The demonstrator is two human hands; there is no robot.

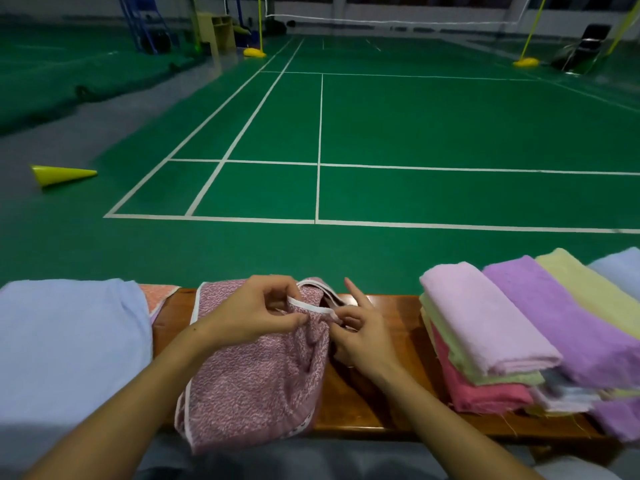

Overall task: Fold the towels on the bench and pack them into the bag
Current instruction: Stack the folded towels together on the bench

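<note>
Both the left hand (256, 315) and right hand (360, 336) are pinching the pink bag (256, 372) rim on the bench (360, 403); better spreading it wide before loading towels (485, 327).

A mottled pink bag (249, 368) with white trim, pastel pink, purple, yellow towels (519, 323), green court floor (415, 126).

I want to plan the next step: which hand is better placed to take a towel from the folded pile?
Right hand: the folded pile lies on its side of the bench.
</note>
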